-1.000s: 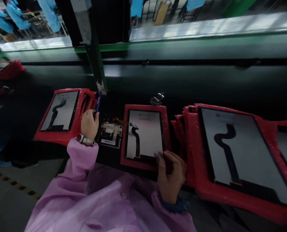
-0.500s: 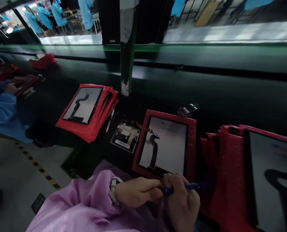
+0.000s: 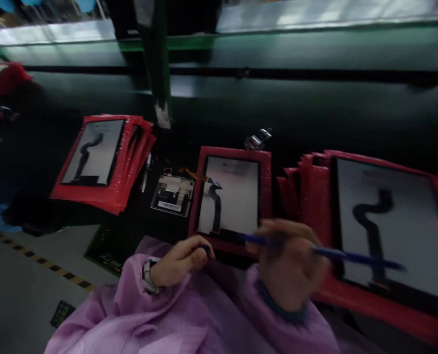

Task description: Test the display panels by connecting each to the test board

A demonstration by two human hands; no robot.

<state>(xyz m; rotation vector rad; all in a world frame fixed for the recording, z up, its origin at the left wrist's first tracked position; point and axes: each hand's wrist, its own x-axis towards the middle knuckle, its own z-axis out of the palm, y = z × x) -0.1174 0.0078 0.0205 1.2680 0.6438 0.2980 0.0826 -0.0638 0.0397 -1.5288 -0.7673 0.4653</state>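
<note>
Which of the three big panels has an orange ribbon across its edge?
The middle panel, right of the circuit board: the orange ribbon crosses its left edge. The left panel and right panel show only dark ribbons.

Okay so from my end the smock (image 3: 189, 324) is pinkish-lilac, faint stripes, baggy wrinkled sleeves (image 3: 125, 290). Right at the smock's left cuff there's a watch (image 3: 148, 278) with a pale strap; at its right cuff, a dark teal band (image 3: 283, 307), kinda blurry.
</note>
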